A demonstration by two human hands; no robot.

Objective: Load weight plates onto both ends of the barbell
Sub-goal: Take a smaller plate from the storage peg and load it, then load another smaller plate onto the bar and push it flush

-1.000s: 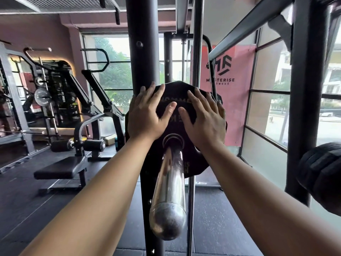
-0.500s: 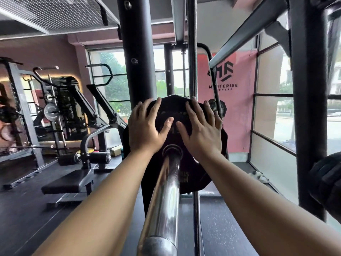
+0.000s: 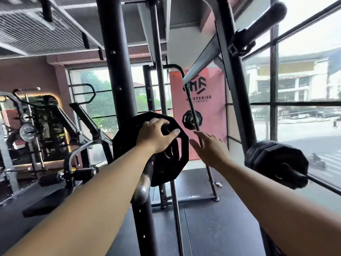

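Centre frame, and the weight plate [image 3: 166, 163] sits threaded on the barbell [image 3: 141, 192], its steel end poking toward lower centre. The left hand [image 3: 155, 136] curls over the plate's upper face, gripping it. The right hand [image 3: 210, 147] hangs just right of it, fingers straight, holding nothing. A stack of plates [image 3: 275, 159] sits at the right edge.

This is a commercial gym. A black steel rack upright [image 3: 112, 71] rises in the near middle, and beside it a many-sided black weight plate [image 3: 166, 163] sits on the chrome barbell [image 3: 142, 193]. A stack of plates [image 3: 273, 159] hangs on another bar at the right, and exercise machines [image 3: 46, 126] fill the far left. A pink banner [image 3: 212, 111] on the far wall reads "MASTERISE FITNESS". Dark rubber floor [image 3: 212, 228] runs to tall windows [image 3: 304, 80] facing a street.
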